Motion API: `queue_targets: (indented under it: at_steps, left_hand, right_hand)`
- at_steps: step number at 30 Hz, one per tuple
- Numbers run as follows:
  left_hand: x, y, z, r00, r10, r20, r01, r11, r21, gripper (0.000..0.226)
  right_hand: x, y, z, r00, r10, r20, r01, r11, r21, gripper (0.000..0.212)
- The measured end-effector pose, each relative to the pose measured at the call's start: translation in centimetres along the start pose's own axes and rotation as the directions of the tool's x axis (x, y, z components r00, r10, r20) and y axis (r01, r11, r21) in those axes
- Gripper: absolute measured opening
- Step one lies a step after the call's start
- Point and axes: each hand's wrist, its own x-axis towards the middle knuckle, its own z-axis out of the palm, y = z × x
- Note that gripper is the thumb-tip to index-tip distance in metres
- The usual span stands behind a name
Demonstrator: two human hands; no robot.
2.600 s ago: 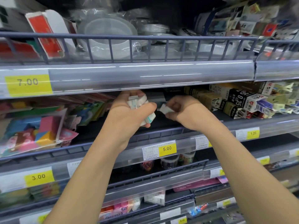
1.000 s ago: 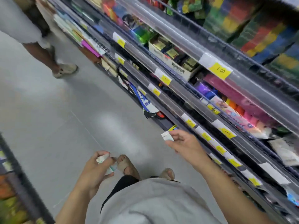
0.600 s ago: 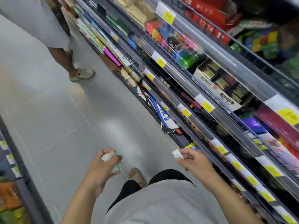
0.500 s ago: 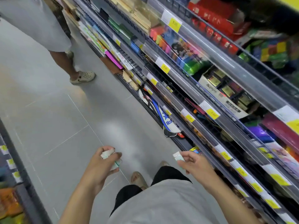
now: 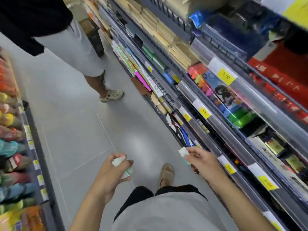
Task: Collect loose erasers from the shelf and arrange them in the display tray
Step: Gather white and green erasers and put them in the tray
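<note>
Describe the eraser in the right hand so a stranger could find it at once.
Start at the long shelving running down the right side of the aisle, then drop to its lower tiers near the wearer's body. There the right hand pinches one small white eraser with a green end at its fingertips. The left hand grips a bunch of erasers; this one is single.

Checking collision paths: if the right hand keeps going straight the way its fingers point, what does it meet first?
The right hand, pinching an eraser, points up-left along the aisle, roughly parallel to the shelf edge. The line looks free over bare floor; it may graze the lower shelf fronts, but depth is unclear.
</note>
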Motion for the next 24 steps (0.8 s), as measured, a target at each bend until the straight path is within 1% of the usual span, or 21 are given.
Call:
queue_targets:
  at_steps: [2, 4, 7, 9, 11, 14, 16, 18, 22, 24]
  left_hand:
    - [1.6, 2.5, 0.3, 0.999, 0.023, -0.022, -0.023, 1.000, -0.008, 0.050]
    - [3.0, 5.4, 0.7, 0.999, 0.045, -0.014, -0.046, 0.999, -0.018, 0.050]
    - [5.1, 10.0, 1.6, 0.994, 0.108, 0.024, -0.107, 0.994, -0.025, 0.049]
    - [6.4, 13.4, 2.2, 0.984, 0.164, 0.065, -0.163, 0.986, -0.027, 0.044]
    - [8.0, 17.1, 3.0, 0.965, 0.228, 0.128, -0.228, 0.974, -0.018, 0.035]
    - [9.4, 22.3, 4.0, 0.922, 0.318, 0.222, -0.321, 0.947, -0.022, 0.024]
    - [10.1, 26.0, 4.8, 0.875, 0.366, 0.316, -0.374, 0.927, -0.038, 0.019]
    - [10.2, 29.6, 6.0, 0.809, 0.407, 0.423, -0.432, 0.901, -0.041, 0.017]
    - [8.8, 35.3, 9.1, 0.651, 0.468, 0.597, -0.535, 0.841, -0.076, 0.021]
    - [7.4, 37.3, 10.5, 0.563, 0.485, 0.669, -0.572, 0.813, -0.108, 0.025]
  right_hand:
    - [2.1, -3.0, 0.2, 0.999, -0.039, 0.017, 0.038, 0.999, 0.010, 0.017]
    - [3.5, -5.8, 0.4, 0.996, -0.088, 0.019, 0.087, 0.995, 0.042, 0.015]
    - [4.6, -9.7, 0.3, 0.990, -0.140, -0.004, 0.140, 0.987, 0.082, 0.027]
    - [5.2, -11.7, 0.3, 0.985, -0.168, -0.028, 0.170, 0.977, 0.129, 0.031]
    - [5.4, -13.6, 0.2, 0.978, -0.189, -0.085, 0.201, 0.963, 0.178, 0.032]
    - [5.1, -16.2, 0.4, 0.960, -0.233, -0.154, 0.262, 0.941, 0.213, 0.026]
    - [4.5, -17.9, 0.6, 0.938, -0.261, -0.227, 0.313, 0.920, 0.236, 0.024]
    - [3.5, -19.6, 1.0, 0.913, -0.285, -0.290, 0.359, 0.901, 0.244, 0.025]
    - [1.3, -22.9, 1.5, 0.861, -0.287, -0.420, 0.434, 0.845, 0.313, 0.029]
    - [0.2, -24.4, 1.7, 0.837, -0.322, -0.442, 0.476, 0.827, 0.299, 0.030]
